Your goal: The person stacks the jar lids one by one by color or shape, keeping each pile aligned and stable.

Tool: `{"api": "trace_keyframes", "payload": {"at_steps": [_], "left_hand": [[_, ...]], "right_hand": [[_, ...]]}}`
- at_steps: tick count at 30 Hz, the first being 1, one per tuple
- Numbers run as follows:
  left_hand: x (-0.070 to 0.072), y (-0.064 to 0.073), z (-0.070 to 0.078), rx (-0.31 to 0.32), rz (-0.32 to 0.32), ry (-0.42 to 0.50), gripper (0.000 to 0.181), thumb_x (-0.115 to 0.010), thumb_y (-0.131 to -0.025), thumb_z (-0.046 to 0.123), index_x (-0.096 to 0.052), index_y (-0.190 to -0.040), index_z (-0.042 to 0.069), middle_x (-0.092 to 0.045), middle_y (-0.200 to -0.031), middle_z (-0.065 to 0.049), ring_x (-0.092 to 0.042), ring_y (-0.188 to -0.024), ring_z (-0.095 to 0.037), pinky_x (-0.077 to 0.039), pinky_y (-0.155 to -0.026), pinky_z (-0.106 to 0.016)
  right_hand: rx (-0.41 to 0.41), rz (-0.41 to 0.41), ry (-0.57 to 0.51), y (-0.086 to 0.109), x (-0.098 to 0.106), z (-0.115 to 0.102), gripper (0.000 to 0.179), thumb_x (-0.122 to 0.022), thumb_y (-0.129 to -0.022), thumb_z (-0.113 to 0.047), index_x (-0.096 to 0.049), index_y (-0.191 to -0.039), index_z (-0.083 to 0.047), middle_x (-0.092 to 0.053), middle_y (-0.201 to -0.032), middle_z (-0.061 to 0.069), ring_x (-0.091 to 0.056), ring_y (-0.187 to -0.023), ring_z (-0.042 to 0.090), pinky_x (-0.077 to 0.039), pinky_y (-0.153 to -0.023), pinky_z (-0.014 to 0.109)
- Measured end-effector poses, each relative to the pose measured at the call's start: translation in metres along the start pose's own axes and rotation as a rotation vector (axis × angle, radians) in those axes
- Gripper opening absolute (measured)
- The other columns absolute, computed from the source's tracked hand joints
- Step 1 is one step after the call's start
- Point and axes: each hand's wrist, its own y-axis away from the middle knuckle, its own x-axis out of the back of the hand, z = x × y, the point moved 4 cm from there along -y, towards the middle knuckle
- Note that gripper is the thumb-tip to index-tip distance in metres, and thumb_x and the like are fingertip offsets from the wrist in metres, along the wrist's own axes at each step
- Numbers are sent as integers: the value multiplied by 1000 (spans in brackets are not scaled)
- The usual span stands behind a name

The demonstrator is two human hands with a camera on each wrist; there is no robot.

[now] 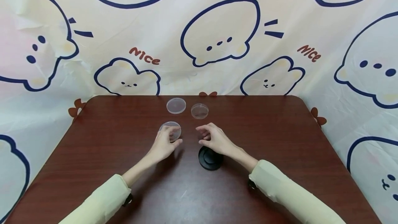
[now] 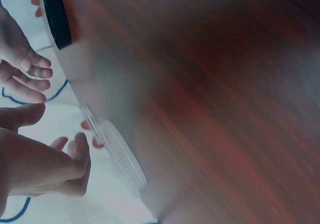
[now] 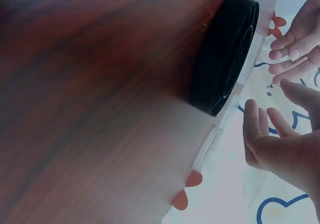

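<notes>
Over the nearest of three clear, shallow round dishes (image 1: pixel 177 134) is my left hand (image 1: pixel 162 143), its fingers loosely bent. In the left wrist view that hand (image 2: pixel 45 166) holds nothing and is raised off the tabletop. My right hand (image 1: pixel 219 141) hovers just beyond a black round disc (image 1: pixel 210 161) with a ringed top, partly covering it in the head view. Seen from the right wrist, the right hand's (image 3: pixel 277 144) fingers and thumb are apart with nothing between them. The black disc (image 3: pixel 220 53) lies flat on the table, thick-sided.
Farther back on the brown wooden table (image 1: pixel 124 141) lie the other two clear dishes, one on the left (image 1: pixel 176 105) and one on the right (image 1: pixel 199 111). A pale cloth (image 1: pixel 174 75) printed with cartoon outlines hangs behind the table and along its sides.
</notes>
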Motion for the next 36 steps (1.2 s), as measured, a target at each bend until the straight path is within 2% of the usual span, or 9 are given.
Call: {"api": "trace_keyframes", "payload": {"at_steps": [5,9,14,19,27,36], "left_hand": [[13,0,-7,-66,49,-126,54,-77,-80,5,-55,-129,-4,-47,-123,-25,-39,-106,-42,-39,-87,-51],[21,-2,-17,-64,29,-165,64,-79,-77,4,-50,-133,-5,-42,-124,-29,-35,-108,-45,-38,-89,-55],[25,-7,-33,-12,-23,-171,74,-80,-75,2,-42,-137,-9,-36,-128,-33,-33,-111,-48,-37,-92,-59],[25,-9,-43,16,-65,-182,80,-80,-73,2,-37,-139,-13,-35,-126,-36,-36,-111,-53,-38,-91,-61],[23,-18,-49,-29,-88,-181,82,-82,-69,1,-38,-136,-15,-45,-113,-32,-42,-100,-47,-40,-83,-55],[22,-24,-51,-38,-96,-195,82,-83,-68,2,-39,-134,-18,-45,-121,-37,-41,-103,-51,-37,-89,-58]], "right_hand": [[-6,-22,-20,-18,-9,-9,43,-75,-82,-1,-61,-122,3,-55,-106,16,-61,-95,31,-53,-80,27],[-10,-38,-22,-32,-18,-14,47,-76,-80,1,-59,-123,5,-55,-107,17,-60,-97,32,-53,-78,25],[-72,-96,21,-45,-33,-17,53,-78,-79,-1,-56,-127,6,-52,-110,19,-59,-97,29,-50,-74,17],[-97,-121,100,-53,-47,-19,59,-79,-77,-2,-53,-129,9,-50,-113,22,-56,-94,27,-48,-76,18],[-173,-120,207,-66,-62,-16,70,-82,-76,-9,-48,-137,2,-46,-125,21,-46,-112,34,-41,-93,36],[-261,-127,251,-80,-69,-16,75,-82,-77,-11,-45,-141,-1,-41,-130,20,-40,-116,33,-42,-95,35]]}}
